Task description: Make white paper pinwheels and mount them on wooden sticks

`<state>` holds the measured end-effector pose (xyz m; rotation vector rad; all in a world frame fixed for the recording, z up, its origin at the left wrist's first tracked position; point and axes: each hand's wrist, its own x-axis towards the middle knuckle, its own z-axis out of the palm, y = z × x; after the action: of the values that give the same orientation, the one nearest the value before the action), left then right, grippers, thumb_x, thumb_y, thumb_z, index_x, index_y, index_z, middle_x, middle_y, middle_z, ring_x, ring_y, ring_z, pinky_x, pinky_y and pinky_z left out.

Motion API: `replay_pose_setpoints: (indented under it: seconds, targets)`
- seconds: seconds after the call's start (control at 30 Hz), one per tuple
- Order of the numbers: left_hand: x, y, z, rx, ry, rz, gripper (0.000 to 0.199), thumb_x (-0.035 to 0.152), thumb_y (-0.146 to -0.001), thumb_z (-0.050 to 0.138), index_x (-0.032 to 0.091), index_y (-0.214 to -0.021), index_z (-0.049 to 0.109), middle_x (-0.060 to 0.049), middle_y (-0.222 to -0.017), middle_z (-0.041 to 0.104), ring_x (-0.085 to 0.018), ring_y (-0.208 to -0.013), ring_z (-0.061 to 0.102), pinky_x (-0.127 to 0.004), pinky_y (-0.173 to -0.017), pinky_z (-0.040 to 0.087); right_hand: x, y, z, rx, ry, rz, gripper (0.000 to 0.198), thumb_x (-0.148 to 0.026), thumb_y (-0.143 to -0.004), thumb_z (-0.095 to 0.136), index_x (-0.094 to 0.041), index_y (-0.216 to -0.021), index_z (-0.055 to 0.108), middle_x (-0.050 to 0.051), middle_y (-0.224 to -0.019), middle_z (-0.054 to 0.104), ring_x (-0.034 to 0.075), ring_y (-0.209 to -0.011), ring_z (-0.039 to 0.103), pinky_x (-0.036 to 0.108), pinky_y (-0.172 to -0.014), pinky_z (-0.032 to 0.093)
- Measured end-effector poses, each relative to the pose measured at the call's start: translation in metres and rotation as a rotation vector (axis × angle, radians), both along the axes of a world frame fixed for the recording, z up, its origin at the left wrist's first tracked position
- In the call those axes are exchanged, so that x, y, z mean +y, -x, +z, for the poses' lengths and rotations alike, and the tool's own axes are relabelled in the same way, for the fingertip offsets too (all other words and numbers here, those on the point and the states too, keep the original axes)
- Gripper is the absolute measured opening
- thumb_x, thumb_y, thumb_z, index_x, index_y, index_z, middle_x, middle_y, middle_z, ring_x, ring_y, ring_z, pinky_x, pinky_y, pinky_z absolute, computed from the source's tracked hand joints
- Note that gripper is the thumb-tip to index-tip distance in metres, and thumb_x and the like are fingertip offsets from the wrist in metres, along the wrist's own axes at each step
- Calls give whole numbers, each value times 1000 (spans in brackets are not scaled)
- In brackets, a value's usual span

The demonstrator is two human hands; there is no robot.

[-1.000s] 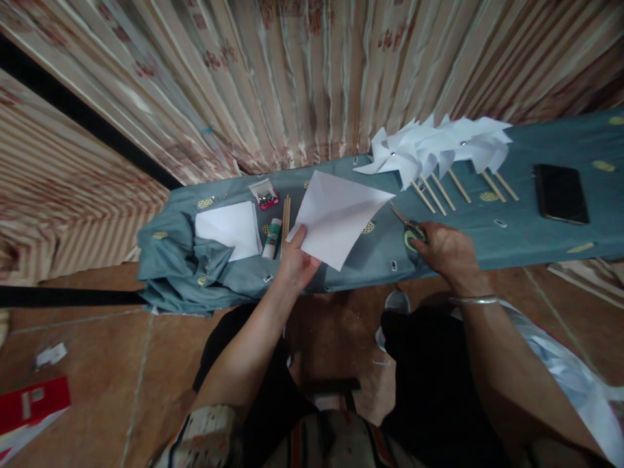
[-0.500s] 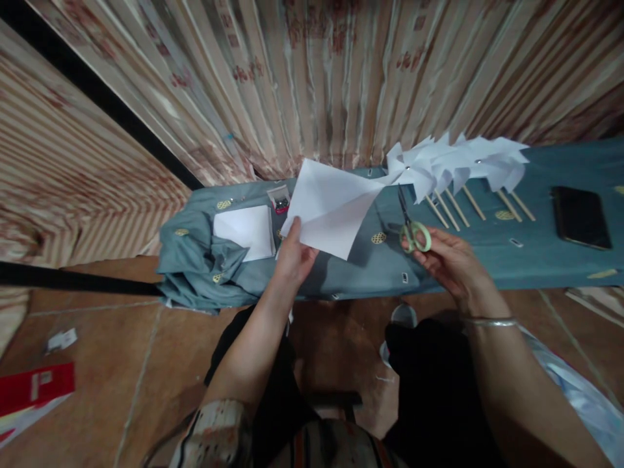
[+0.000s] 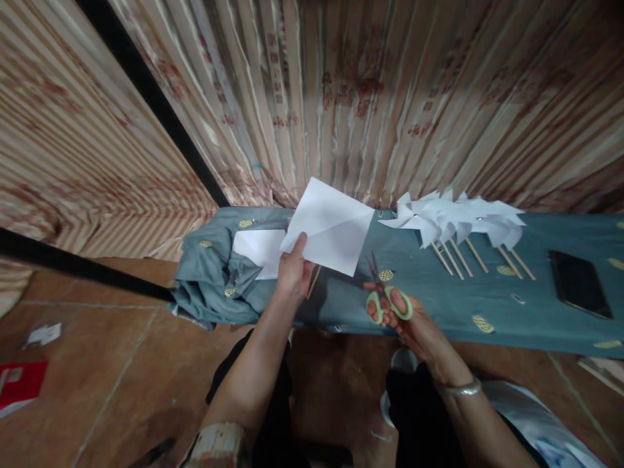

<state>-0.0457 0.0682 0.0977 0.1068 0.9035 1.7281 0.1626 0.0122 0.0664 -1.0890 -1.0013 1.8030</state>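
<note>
Right now, the left hand (image 3: 294, 266) is clamping the creased paper square (image 3: 331, 224) near its left corner, thumb above and fingers beneath, seemingly keeping most of the face uncovered. The right hand (image 3: 414, 325) is gripping the green-handled scissors (image 3: 383, 300), digits hooking through the loops, presumably for control of the blades. Finished-looking pinwheels (image 3: 443, 214) are lying farther right, apparently out of the way. Compared with half a second ago, the square is looking flatter, and the scissors' loops are standing wider apart.

Open cloth (image 3: 507, 315) between scissors (image 3: 380, 286) and phone (image 3: 580, 285), pinwheels (image 3: 453, 218) behind — curtain (image 3: 336, 84) beyond
</note>
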Motion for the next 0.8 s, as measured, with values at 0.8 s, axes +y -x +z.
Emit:
replay_pose_setpoints:
  seconds: [0.8]
  targets:
    - [-3,-2,-12,88,-37,-22,36,13,-77,72,12,-113,66,-10,-103,76,-24,-109,68,-34,-99,52,-10,16,-10,-240,-238,243,53,-61,-78,65,-21,-112,69,4,-82,68,17,-73,59,31,-68,51]
